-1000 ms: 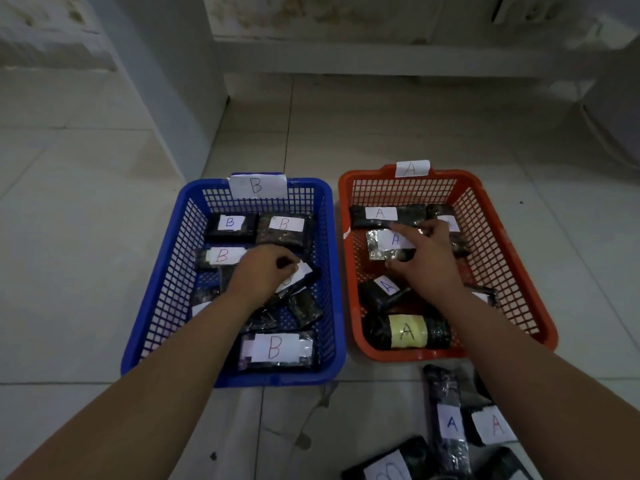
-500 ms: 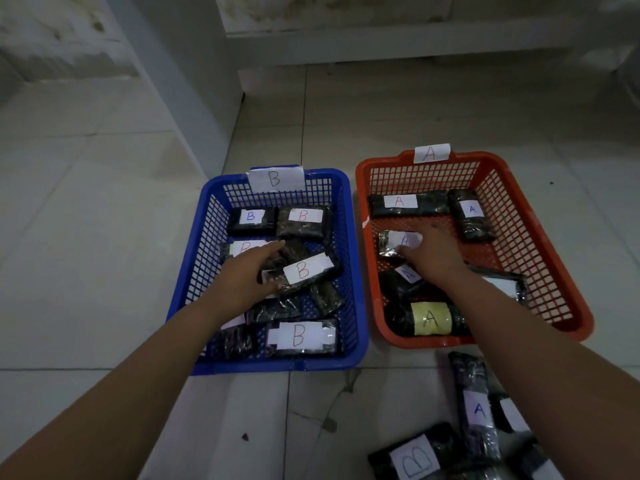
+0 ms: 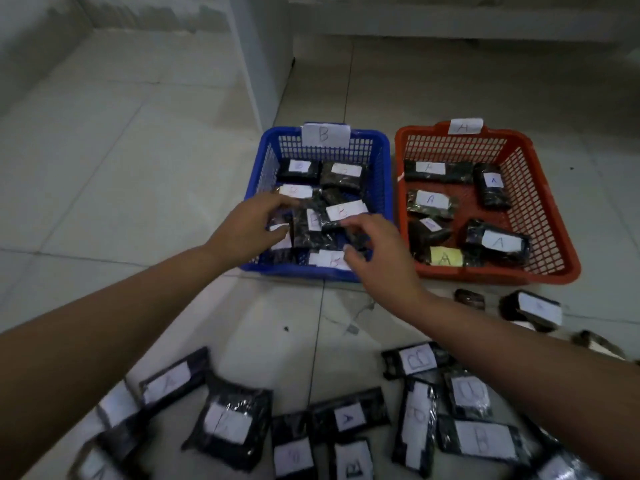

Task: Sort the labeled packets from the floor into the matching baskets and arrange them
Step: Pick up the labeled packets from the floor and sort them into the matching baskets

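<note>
- The left hand (image 3: 249, 226) is reaching into the blue basket (image 3: 379, 188), fingers loosely curled over the jumbled B packets (image 3: 313, 223), probably to straighten them; whether it is gripping one, I cannot tell.
- The right hand (image 3: 377, 252) is hovering released at the same basket's near edge, helping.
- The orange basket (image 3: 540, 209) is holding six A packets (image 3: 497, 241).
- Roughly a dozen unsorted packets (image 3: 228, 424) are lying on the near floor.

B basket (image 3: 379, 174) sits left of A basket (image 3: 540, 216), both on the floor (image 3: 138, 188). Both hands' fingers (image 3: 277, 204) are over B basket's packets (image 3: 346, 210), left hand (image 3: 247, 228) left of right hand (image 3: 382, 258). Loose packets (image 3: 228, 422) lie on the floor behind the fingers, toward the person.
</note>
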Motion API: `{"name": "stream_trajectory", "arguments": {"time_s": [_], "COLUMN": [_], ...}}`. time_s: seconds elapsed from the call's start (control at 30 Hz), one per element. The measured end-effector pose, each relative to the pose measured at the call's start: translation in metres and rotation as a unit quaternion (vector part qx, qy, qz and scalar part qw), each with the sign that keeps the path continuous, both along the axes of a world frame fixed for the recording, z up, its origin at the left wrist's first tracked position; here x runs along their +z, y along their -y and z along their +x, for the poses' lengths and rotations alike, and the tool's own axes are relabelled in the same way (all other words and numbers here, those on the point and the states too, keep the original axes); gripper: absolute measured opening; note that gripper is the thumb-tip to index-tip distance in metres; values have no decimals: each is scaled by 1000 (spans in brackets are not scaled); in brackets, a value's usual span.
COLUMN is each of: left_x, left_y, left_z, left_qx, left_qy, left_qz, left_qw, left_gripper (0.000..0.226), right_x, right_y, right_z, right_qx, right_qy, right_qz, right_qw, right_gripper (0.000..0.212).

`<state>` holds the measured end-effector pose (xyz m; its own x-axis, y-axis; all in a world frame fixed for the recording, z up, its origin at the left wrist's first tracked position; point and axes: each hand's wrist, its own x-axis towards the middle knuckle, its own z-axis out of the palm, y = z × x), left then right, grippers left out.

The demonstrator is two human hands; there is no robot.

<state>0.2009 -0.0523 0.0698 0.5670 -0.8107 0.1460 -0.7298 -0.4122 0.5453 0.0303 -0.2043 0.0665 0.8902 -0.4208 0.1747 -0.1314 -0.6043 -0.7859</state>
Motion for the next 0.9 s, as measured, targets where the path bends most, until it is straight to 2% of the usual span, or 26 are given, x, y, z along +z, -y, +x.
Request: {"name": "stream_trajectory", "arguments": {"time_s": [0.17, 0.27, 0.47, 0.6, 0.73, 0.83, 0.9], "left_x": [17, 14, -21, -56, -78, -87, -91], "left_y": [-60, -113, -218, -246, -233, -224, -221], "left_z": [-10, -25, -58, -56, -51, -52, -51], "left_qx": [-1, -17, -4, 7, -29, -65, -55], "left_qy": [34, 39, -28, -60, -34, 15, -2], "left_qz": [46, 105, 261, 381, 461, 463, 427], "left_qw": [998, 994, 965, 922, 886, 884, 902], "left_gripper": [35, 34, 39, 58, 76, 77, 67], "right_x": [-4, -15, -34, -40, -49, -56, -60], "right_y": [-52, -85, -149, -173, -172, -173, -177], "right_z": [-3, -4, -8, -9, -15, -17, -19], "right_qx": [74, 146, 322, 336, 328, 322, 319], "right_qy": [-27, -67, -189, -227, -275, -300, -297], "right_qz": [33, 34, -41, -48, -69, -97, -126], "right_qw": [996, 986, 927, 913, 901, 893, 891], "right_gripper": [30, 29, 34, 39, 47, 61, 73]}}
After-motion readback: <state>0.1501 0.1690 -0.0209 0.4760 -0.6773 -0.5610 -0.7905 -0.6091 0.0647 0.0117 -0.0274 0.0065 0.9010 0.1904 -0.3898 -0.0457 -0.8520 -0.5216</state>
